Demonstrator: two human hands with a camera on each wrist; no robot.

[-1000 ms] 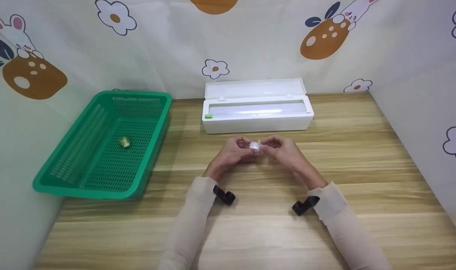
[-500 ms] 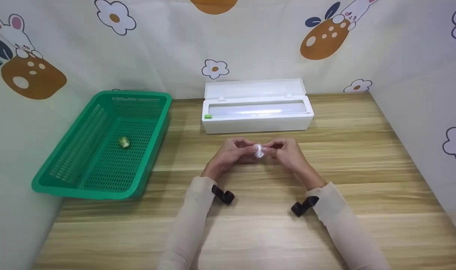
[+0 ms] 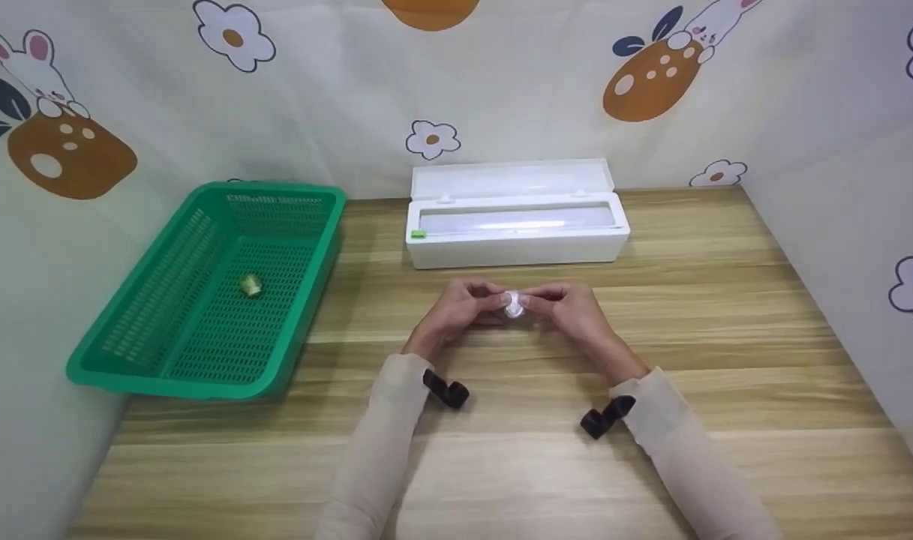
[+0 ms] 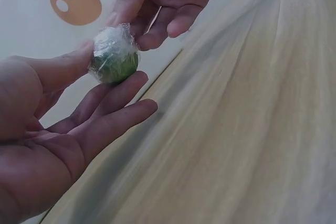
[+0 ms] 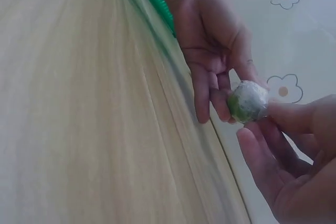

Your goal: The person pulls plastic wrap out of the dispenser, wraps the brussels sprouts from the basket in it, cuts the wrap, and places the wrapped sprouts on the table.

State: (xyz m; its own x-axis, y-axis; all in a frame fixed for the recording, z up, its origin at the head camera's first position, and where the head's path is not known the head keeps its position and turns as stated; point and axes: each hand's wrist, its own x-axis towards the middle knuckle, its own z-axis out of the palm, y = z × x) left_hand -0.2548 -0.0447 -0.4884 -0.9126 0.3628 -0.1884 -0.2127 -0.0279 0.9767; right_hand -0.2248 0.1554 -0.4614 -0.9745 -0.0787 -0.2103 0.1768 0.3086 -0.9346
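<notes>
Between both hands, over the table, is a small round green fruit (image 3: 514, 304), like a lime, wrapped in clear cling film. The film is bunched and whitish on one side in the left wrist view, and green shows through below on the fruit (image 4: 116, 61). My left hand (image 3: 456, 309) pinches it from the left between thumb and fingers. From the right, my right hand (image 3: 575, 311) pinches the wrapped fruit (image 5: 248, 101) at the film with thumb and fingertips. Behind the hands stands a white cling film box (image 3: 518, 251), lid raised, film roll inside.
A green plastic basket (image 3: 277, 352) stands at the left on the wooden table (image 3: 546, 465). One small yellow-green wrapped piece (image 3: 250, 285) lies in it. A patterned cloth (image 3: 336, 97) closes off the back and sides.
The fruit has turned slightly between the fingers, and its bunched white film now faces up toward the head camera. My right fingers have closed in on the film. Basket and box stay put.
</notes>
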